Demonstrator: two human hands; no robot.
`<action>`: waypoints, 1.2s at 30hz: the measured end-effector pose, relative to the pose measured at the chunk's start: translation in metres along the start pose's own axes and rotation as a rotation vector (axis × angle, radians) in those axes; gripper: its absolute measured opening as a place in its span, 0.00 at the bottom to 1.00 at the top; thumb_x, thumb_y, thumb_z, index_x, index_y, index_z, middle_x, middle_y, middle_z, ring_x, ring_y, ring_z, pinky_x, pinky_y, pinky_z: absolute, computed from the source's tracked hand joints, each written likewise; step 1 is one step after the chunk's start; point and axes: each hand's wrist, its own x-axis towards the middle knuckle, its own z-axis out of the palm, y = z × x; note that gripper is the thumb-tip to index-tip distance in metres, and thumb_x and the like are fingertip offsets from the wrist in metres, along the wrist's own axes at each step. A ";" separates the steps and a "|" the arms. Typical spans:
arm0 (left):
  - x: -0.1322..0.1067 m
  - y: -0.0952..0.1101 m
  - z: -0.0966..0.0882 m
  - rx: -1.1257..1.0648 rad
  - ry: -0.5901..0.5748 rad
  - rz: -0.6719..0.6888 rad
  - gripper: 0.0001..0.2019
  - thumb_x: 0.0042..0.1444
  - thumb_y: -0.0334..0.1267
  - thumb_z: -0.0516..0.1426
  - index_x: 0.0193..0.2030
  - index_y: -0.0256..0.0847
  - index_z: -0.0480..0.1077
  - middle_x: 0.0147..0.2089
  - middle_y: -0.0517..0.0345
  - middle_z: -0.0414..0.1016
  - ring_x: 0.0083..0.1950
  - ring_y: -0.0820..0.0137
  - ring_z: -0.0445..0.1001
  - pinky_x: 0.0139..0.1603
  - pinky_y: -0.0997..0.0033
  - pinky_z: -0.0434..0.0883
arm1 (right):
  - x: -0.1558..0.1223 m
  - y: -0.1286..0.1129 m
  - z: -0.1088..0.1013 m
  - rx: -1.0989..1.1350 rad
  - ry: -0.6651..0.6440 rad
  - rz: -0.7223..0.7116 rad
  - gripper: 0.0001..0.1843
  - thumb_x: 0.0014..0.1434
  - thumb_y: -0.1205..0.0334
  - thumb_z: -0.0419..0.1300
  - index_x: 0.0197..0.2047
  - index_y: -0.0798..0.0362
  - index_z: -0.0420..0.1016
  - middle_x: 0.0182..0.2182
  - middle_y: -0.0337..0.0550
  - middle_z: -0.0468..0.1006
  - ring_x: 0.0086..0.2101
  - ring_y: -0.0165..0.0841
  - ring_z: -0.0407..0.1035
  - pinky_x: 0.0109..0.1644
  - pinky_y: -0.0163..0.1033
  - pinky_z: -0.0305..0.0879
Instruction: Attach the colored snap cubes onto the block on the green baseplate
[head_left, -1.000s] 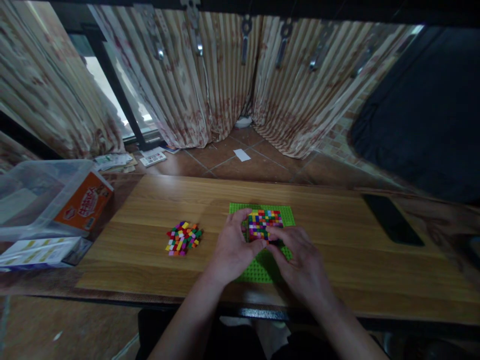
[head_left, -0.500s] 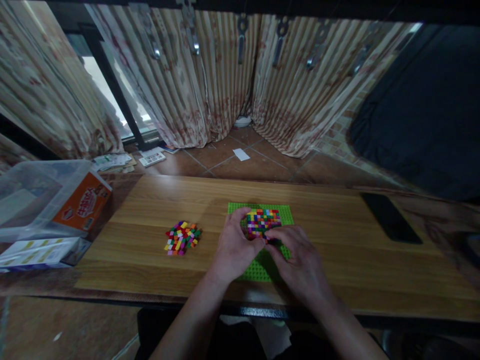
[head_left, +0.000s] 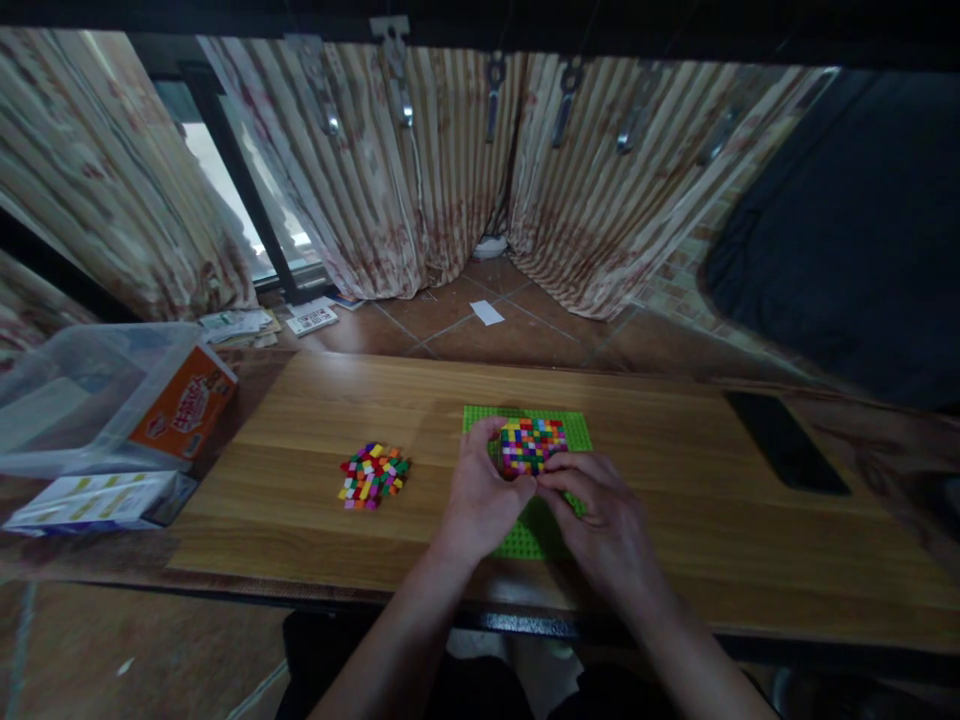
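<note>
A many-coloured block of small toy bricks [head_left: 533,440] sits on a green studded baseplate [head_left: 576,428]. My left hand [head_left: 478,500] curls round the block's left side, index finger at its far left corner and thumb along the near edge. At the near right corner, the thumb and index finger of my right hand [head_left: 600,505] are pinched close together, near the left thumb tip. Whatever lies between those right fingertips is too small and covered to make out. Left of the plate lies a pile of loose toy bricks [head_left: 373,476] in mixed colours.
A black phone [head_left: 787,442] rests at the right end of the wooden table [head_left: 675,500]. Beyond the table's left end are a clear plastic bin [head_left: 82,400] with an orange label and a white box [head_left: 97,502]. Striped curtains hang behind.
The whole view has shifted slightly, so things appear a little further right. My right fingertips have moved slightly along the block's near edge; the left hand keeps its hold.
</note>
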 end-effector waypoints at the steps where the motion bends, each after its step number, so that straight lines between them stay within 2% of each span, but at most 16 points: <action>1: -0.001 -0.001 0.000 -0.002 -0.001 0.001 0.30 0.40 0.23 0.62 0.53 0.42 0.67 0.49 0.53 0.72 0.46 0.67 0.73 0.50 0.64 0.71 | 0.000 0.000 0.000 0.008 -0.010 0.013 0.06 0.61 0.66 0.61 0.33 0.49 0.78 0.38 0.43 0.79 0.41 0.37 0.71 0.45 0.43 0.70; 5: -0.003 -0.002 -0.003 -0.038 -0.026 0.000 0.31 0.42 0.27 0.64 0.56 0.42 0.66 0.52 0.52 0.72 0.43 0.69 0.73 0.46 0.67 0.72 | 0.000 0.002 -0.004 0.085 -0.025 0.087 0.05 0.61 0.65 0.61 0.35 0.47 0.79 0.40 0.41 0.79 0.43 0.36 0.72 0.48 0.45 0.70; 9: 0.000 0.001 -0.016 -0.040 -0.071 -0.072 0.26 0.47 0.34 0.62 0.55 0.40 0.68 0.51 0.51 0.73 0.36 0.72 0.71 0.38 0.69 0.71 | 0.002 0.006 -0.008 0.164 0.150 0.236 0.06 0.61 0.61 0.60 0.40 0.47 0.78 0.44 0.44 0.78 0.47 0.39 0.72 0.55 0.52 0.66; 12: 0.007 0.004 -0.028 0.028 0.043 -0.086 0.17 0.50 0.35 0.59 0.48 0.39 0.73 0.48 0.53 0.75 0.35 0.73 0.70 0.39 0.70 0.70 | 0.004 0.008 -0.006 0.173 0.210 0.398 0.14 0.61 0.54 0.60 0.48 0.49 0.75 0.49 0.48 0.75 0.50 0.42 0.70 0.55 0.55 0.66; 16: 0.012 0.004 -0.036 0.048 0.108 -0.089 0.14 0.51 0.37 0.58 0.44 0.38 0.75 0.44 0.55 0.77 0.36 0.72 0.70 0.39 0.72 0.68 | 0.003 0.008 0.004 0.190 0.105 0.530 0.27 0.59 0.46 0.60 0.57 0.50 0.68 0.56 0.53 0.71 0.52 0.45 0.69 0.54 0.56 0.67; 20: 0.012 0.004 -0.036 0.080 0.076 -0.091 0.13 0.51 0.36 0.58 0.44 0.37 0.75 0.42 0.55 0.77 0.36 0.72 0.71 0.39 0.72 0.68 | 0.001 0.009 0.015 0.124 0.050 0.477 0.30 0.59 0.44 0.59 0.59 0.52 0.66 0.56 0.56 0.71 0.55 0.48 0.65 0.60 0.61 0.59; 29: 0.011 0.009 -0.041 0.054 0.046 -0.037 0.09 0.52 0.36 0.58 0.39 0.37 0.76 0.39 0.55 0.79 0.37 0.70 0.73 0.42 0.70 0.69 | -0.006 0.008 0.023 0.107 0.004 0.366 0.28 0.64 0.46 0.54 0.63 0.50 0.61 0.59 0.54 0.67 0.58 0.45 0.62 0.63 0.60 0.56; 31: 0.013 0.011 -0.051 0.061 0.035 -0.006 0.09 0.53 0.35 0.58 0.38 0.37 0.76 0.39 0.54 0.79 0.38 0.70 0.74 0.42 0.70 0.70 | -0.007 0.009 0.024 0.112 0.006 0.365 0.28 0.64 0.46 0.54 0.63 0.49 0.61 0.59 0.54 0.67 0.58 0.45 0.62 0.63 0.61 0.56; 33: 0.017 0.013 -0.068 0.101 0.066 0.034 0.09 0.53 0.35 0.57 0.38 0.37 0.76 0.38 0.54 0.79 0.39 0.69 0.75 0.43 0.70 0.70 | -0.007 0.011 0.024 0.109 0.011 0.371 0.28 0.64 0.46 0.54 0.63 0.49 0.62 0.58 0.54 0.67 0.58 0.46 0.63 0.63 0.61 0.57; 36: 0.020 0.012 -0.104 0.223 0.281 0.065 0.09 0.52 0.34 0.57 0.39 0.38 0.76 0.36 0.55 0.79 0.39 0.69 0.75 0.43 0.70 0.71 | -0.007 0.014 0.024 0.116 0.010 0.371 0.28 0.62 0.44 0.55 0.62 0.49 0.64 0.58 0.53 0.68 0.57 0.46 0.64 0.62 0.59 0.58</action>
